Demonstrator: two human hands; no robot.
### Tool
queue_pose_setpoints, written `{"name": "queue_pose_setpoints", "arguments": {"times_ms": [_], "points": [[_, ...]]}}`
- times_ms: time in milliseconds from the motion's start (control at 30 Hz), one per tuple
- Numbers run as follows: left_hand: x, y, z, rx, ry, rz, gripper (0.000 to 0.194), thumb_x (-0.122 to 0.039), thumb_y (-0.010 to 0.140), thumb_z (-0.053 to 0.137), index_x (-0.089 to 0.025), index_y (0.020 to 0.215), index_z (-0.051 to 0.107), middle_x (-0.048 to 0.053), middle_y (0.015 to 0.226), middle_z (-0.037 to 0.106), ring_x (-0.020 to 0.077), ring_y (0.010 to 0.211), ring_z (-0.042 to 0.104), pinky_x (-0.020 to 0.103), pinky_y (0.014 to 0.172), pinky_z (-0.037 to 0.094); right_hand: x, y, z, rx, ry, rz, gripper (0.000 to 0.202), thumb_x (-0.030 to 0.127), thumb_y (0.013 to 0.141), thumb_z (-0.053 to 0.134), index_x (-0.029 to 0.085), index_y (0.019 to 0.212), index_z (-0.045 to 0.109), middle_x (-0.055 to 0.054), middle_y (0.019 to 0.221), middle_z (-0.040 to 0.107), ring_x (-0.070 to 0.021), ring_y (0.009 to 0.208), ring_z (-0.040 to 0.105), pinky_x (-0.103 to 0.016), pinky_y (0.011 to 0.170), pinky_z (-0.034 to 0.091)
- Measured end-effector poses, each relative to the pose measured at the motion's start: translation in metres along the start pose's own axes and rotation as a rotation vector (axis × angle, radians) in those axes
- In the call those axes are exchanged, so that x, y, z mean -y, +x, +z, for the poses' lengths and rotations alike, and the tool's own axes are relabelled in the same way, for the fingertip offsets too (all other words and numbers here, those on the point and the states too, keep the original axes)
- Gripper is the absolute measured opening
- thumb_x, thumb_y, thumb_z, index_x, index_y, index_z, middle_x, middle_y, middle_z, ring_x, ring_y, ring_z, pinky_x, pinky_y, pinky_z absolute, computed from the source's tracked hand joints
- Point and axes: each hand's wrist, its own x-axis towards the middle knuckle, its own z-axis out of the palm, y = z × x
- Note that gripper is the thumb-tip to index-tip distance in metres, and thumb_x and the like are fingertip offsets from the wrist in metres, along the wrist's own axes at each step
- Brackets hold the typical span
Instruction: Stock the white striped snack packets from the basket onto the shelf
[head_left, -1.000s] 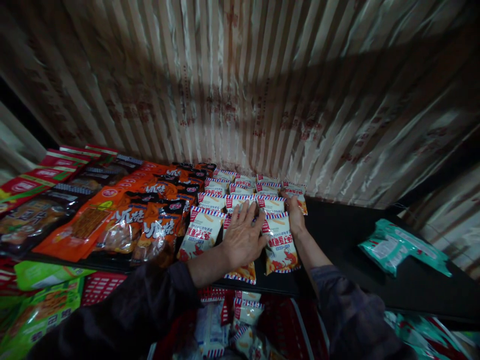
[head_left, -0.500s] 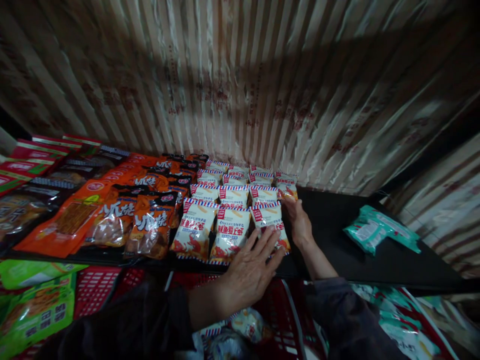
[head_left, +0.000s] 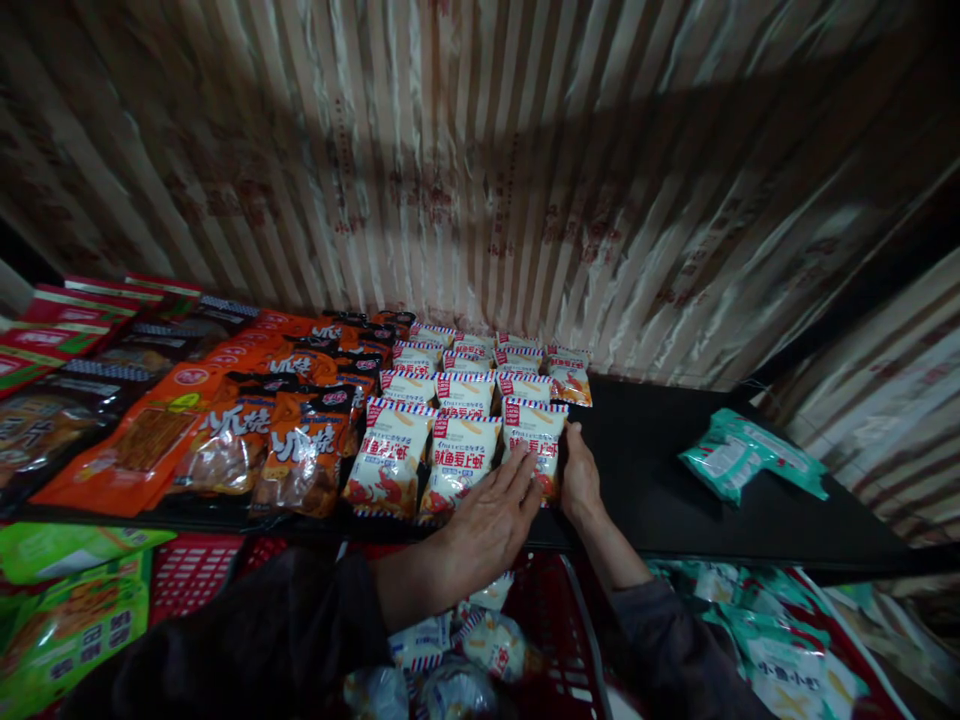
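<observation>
White snack bags (head_left: 463, 455) with red lettering and striped edges lean in several rows on the black shelf (head_left: 637, 480). My left hand (head_left: 487, 525) lies flat, fingers stretched out, over the lower front of the middle and right front bags. At the right edge of the right front bag (head_left: 532, 440), my right hand (head_left: 583, 478) stands on its side with fingers extended, touching or very close to it. Neither hand is gripping anything. A lone white bag (head_left: 570, 375) sits in the back row at the right. Part of the front bags is hidden behind my left fingers.
Orange snack packs (head_left: 300, 445) stand left of the white bags. A teal packet (head_left: 750, 455) lies on the shelf's right part. Below, a red basket (head_left: 566, 620) holds more white bags, and teal packets (head_left: 795, 650) lie at lower right. A striped sheet (head_left: 465, 180) hangs behind.
My right hand has come forward from the back-right bag to the right front bag's side. My left hand has shifted slightly left and down, and the right front bag sits straighter.
</observation>
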Motion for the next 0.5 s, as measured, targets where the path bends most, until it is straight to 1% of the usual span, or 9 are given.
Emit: {"name": "queue_pose_setpoints", "arguments": {"times_ms": [100, 233, 333, 400, 500], "points": [[-0.003, -0.002, 0.001, 0.012, -0.01, -0.01, 0.049, -0.01, 0.093, 0.039, -0.006, 0.141, 0.042, 0.023, 0.155, 0.032, 0.032, 0.147, 0.02, 0.044, 0.117, 0.035, 0.004, -0.002, 0.001, -0.072, -0.015, 0.012, 0.058, 0.066, 0.084, 0.052, 0.02, 0.115, 0.069, -0.005, 0.118, 0.074, -0.0238, 0.118, 0.063, -0.035, 0.098, 0.05], [-0.004, -0.003, 0.001, 0.005, -0.034, -0.02, 0.052, -0.009, 0.091, 0.039, -0.005, 0.144, 0.039, 0.023, 0.155, 0.033, 0.0304, 0.148, 0.02, 0.043, 0.117, 0.034, 0.011, -0.002, 0.002, -0.084, -0.048, 0.029, 0.053, 0.064, 0.085, 0.052, 0.021, 0.109, 0.071, -0.004, 0.118, 0.074, -0.0249, 0.116, 0.065, -0.036, 0.097, 0.052], [-0.003, -0.002, 0.001, 0.013, -0.042, -0.013, 0.053, -0.01, 0.091, 0.04, -0.005, 0.143, 0.039, 0.023, 0.155, 0.033, 0.0303, 0.149, 0.02, 0.043, 0.118, 0.033, 0.013, 0.002, 0.006, -0.101, -0.045, 0.043, 0.057, 0.067, 0.084, 0.051, 0.02, 0.107, 0.073, -0.006, 0.113, 0.075, -0.0266, 0.113, 0.067, -0.038, 0.096, 0.053], [-0.004, -0.001, 0.003, 0.017, -0.041, -0.017, 0.054, -0.011, 0.091, 0.041, -0.005, 0.144, 0.038, 0.023, 0.156, 0.033, 0.0302, 0.149, 0.02, 0.044, 0.117, 0.033, 0.014, 0.005, 0.01, -0.096, -0.014, 0.064, 0.06, 0.069, 0.085, 0.049, 0.019, 0.111, 0.072, -0.006, 0.114, 0.075, -0.0269, 0.112, 0.068, -0.039, 0.095, 0.054], [-0.006, 0.001, 0.005, 0.036, -0.054, -0.034, 0.056, -0.012, 0.09, 0.043, -0.005, 0.145, 0.037, 0.024, 0.155, 0.033, 0.032, 0.148, 0.022, 0.046, 0.115, 0.036, 0.015, 0.008, 0.015, -0.03, 0.043, 0.106, 0.063, 0.069, 0.087, 0.046, 0.021, 0.121, 0.067, -0.005, 0.117, 0.074, -0.0261, 0.109, 0.07, -0.038, 0.091, 0.057]]}}
